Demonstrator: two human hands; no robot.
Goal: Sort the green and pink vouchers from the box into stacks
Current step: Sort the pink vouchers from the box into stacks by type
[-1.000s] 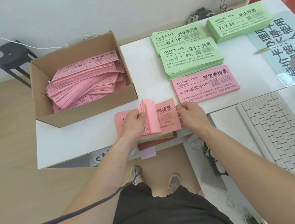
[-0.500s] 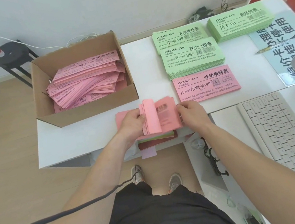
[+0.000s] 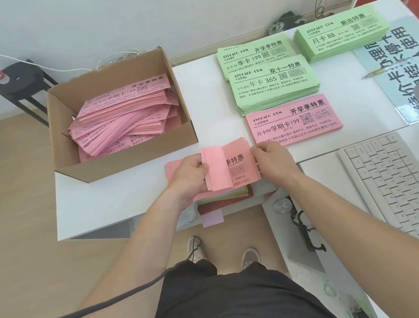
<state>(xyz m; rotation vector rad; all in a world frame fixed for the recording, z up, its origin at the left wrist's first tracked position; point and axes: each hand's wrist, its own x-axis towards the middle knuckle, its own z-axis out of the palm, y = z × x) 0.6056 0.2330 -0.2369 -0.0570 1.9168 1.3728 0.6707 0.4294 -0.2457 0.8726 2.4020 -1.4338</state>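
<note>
A bundle of pink vouchers [image 3: 234, 164] lies at the white table's front edge, its left ends bent up. My left hand [image 3: 190, 174] grips those raised ends, thumb against them. My right hand [image 3: 271, 159] pinches the bundle's right edge. Behind on the left, the cardboard box [image 3: 130, 160] holds a loose heap of pink vouchers [image 3: 125, 117]. On the right lie a sorted pink stack [image 3: 294, 121] and three green stacks [image 3: 274, 85] [image 3: 254, 54] [image 3: 340, 33].
A white keyboard [image 3: 405, 197] lies at the right, with a pen [image 3: 377, 71] on a blue printed sheet [image 3: 403, 60] behind it. A black stool [image 3: 21, 82] carrying a bottle stands beyond the box. Coloured papers [image 3: 223, 198] sit on a shelf under the table edge.
My hands stay on the pink bundle; the flipped-up voucher ends shifted slightly as my left thumb works through them. The view has tilted a little.
</note>
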